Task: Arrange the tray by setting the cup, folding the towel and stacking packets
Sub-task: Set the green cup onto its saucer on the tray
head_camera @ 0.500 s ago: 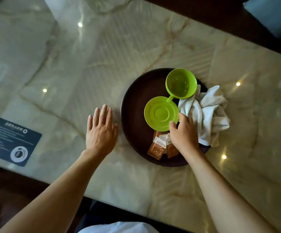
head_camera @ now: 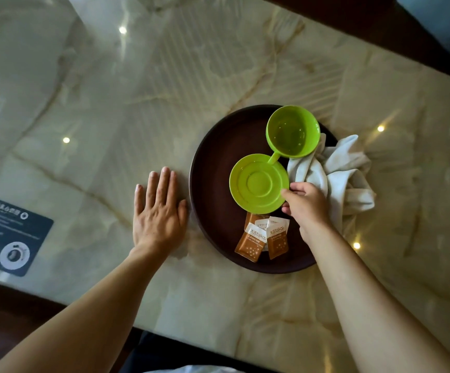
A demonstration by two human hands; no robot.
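Lime-green plastic draws the eye: the saucer lies near the middle of the dark round tray, with the cup at about one o'clock from it, its handle touching the saucer's rim. Half a second ago the right hand lay low over the packets; now it has shifted up, and its fingertips pinch the saucer's edge at four o'clock — thumb on top, other fingers underneath, as far as can be seen. The brown packets, at six o'clock on the tray, are now uncovered and lie loosely overlapped, not stacked. The white towel is still crumpled at three o'clock, spilling over the tray's rim onto the marble table. The left hand stays flat and open on the table at nine o'clock, just beside the tray. The change suggests the saucer is being handled first — probably to seat the cup on it; folding and stacking remain undone.
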